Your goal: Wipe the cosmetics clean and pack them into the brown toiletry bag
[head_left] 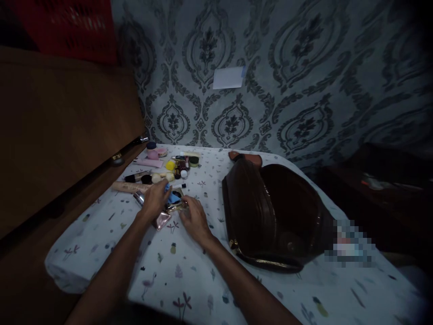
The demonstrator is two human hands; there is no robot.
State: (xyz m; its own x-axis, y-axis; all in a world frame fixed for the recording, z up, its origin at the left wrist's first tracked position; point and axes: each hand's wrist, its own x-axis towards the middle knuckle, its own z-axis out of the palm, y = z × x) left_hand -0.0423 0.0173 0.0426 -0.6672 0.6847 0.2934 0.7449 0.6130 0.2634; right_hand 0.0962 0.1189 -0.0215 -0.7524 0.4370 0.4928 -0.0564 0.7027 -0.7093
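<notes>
Among a group of cosmetics, my left hand (154,199) is closed on a bright blue piece that looks like a cloth (173,197). The thumb and fingers of my right hand (196,220) grip the end of a small clear, gold-toned bottle (175,207) lying beside the blue piece. Under my left wrist lies a shiny rose-coloured tube (162,220). A silver-capped container (139,197) and a long beige tube (127,187) are just left of that hand. A dark round item behind the blue piece is partly hidden.
Behind my hands stand several cosmetics: a pink tube (150,163), a yellow item (170,165), a dark-lidded jar (193,161). A brown leather bag (250,212) lies unzipped on the right. A wooden cabinet (67,131) borders the patterned bedsheet (169,262) on the left.
</notes>
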